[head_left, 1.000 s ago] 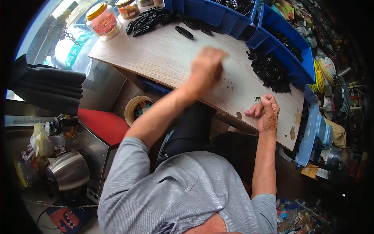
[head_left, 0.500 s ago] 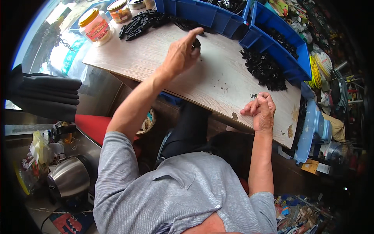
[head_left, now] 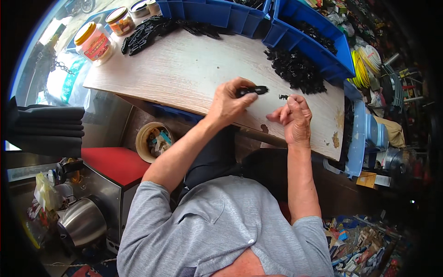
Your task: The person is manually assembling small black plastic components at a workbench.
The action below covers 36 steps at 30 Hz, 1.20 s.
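My left hand (head_left: 227, 100) is closed round a long black plastic part (head_left: 260, 90) above the table's middle. The part's narrow end sticks out toward my right hand (head_left: 297, 121), which pinches a small black toothed plastic piece (head_left: 282, 97) between thumb and fingertip. A short gap separates the two pieces. Beyond my right hand, a heap of small black pieces (head_left: 300, 74) lies on the pale wooden table (head_left: 170, 76). Longer black parts (head_left: 140, 37) are piled at the table's far left.
A blue bin (head_left: 198, 14) and another blue bin (head_left: 316, 39) with black pieces line the far side. A yellow-lidded jar (head_left: 94, 46) stands at the left corner. Below the table's front edge are a bucket (head_left: 143, 143) and a red-topped cabinet (head_left: 110, 164).
My left hand has come back from the far side of the table toward my right hand, bringing the long black part. My right hand keeps its pinch on the small piece.
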{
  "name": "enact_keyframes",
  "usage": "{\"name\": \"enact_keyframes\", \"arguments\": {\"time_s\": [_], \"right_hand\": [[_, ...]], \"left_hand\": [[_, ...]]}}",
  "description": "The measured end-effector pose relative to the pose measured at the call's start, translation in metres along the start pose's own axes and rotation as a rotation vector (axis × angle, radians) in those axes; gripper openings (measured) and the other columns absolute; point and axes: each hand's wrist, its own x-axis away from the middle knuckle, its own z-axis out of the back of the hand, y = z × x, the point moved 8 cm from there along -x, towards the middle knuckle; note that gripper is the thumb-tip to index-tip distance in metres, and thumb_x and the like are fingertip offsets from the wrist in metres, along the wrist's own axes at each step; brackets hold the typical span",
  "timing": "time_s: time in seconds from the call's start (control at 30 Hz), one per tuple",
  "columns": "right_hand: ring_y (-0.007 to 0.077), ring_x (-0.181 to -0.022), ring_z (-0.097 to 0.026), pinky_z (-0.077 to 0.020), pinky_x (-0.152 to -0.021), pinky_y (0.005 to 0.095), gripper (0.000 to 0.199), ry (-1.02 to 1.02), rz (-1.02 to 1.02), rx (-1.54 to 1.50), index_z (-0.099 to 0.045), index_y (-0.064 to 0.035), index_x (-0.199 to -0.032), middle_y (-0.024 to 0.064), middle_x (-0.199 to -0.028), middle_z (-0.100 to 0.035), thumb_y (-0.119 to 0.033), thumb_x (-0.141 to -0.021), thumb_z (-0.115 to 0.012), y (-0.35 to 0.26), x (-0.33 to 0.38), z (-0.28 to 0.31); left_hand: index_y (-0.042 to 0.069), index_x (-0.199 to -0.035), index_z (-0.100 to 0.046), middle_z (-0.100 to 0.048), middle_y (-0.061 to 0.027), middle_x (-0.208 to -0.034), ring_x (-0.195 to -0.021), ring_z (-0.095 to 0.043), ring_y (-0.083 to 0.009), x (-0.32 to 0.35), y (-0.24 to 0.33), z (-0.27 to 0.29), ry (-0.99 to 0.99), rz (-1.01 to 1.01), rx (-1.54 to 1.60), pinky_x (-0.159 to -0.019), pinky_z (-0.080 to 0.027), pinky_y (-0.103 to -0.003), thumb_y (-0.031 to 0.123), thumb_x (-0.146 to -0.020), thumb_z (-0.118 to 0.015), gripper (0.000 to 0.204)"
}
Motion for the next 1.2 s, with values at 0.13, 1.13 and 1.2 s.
{"name": "enact_keyframes", "arguments": {"time_s": [0.13,1.13,1.2], "right_hand": [[0.0180,-0.056,-0.060,-0.0557,-0.063,0.0319,0.013,0.012,-0.006,-0.045,-0.066,-0.0096,-0.103,0.0035,-0.063,-0.060,-0.014,-0.091,-0.070,0.004,0.003,0.000],[0.0074,-0.047,-0.045,-0.0438,-0.049,0.0241,0.023,0.001,-0.224,0.283,-0.059,-0.0092,-0.078,-0.0027,-0.060,-0.051,-0.027,-0.091,-0.066,-0.003,0.008,-0.018],[0.0069,-0.046,-0.043,-0.0433,-0.048,0.0242,0.025,0.036,-0.178,0.288,-0.058,-0.0099,-0.074,-0.0036,-0.058,-0.048,-0.027,-0.091,-0.064,-0.002,0.008,-0.018]], "left_hand": [[-0.001,-0.111,-0.067,-0.067,-0.0030,-0.083,-0.071,-0.062,-0.0082,0.005,-0.003,-0.045,-0.102,0.059,0.265,-0.058,-0.052,-0.024,0.012,-0.086,-0.076,0.030],[-0.002,-0.089,-0.069,-0.064,-0.0049,-0.074,-0.059,-0.058,-0.0074,0.006,-0.005,-0.056,-0.036,0.204,0.413,-0.054,-0.052,-0.023,0.010,-0.090,-0.067,0.012],[-0.002,-0.090,-0.069,-0.064,-0.0048,-0.075,-0.060,-0.059,-0.0076,0.007,-0.004,-0.057,-0.061,0.203,0.408,-0.054,-0.052,-0.023,0.010,-0.090,-0.066,0.012]]}}
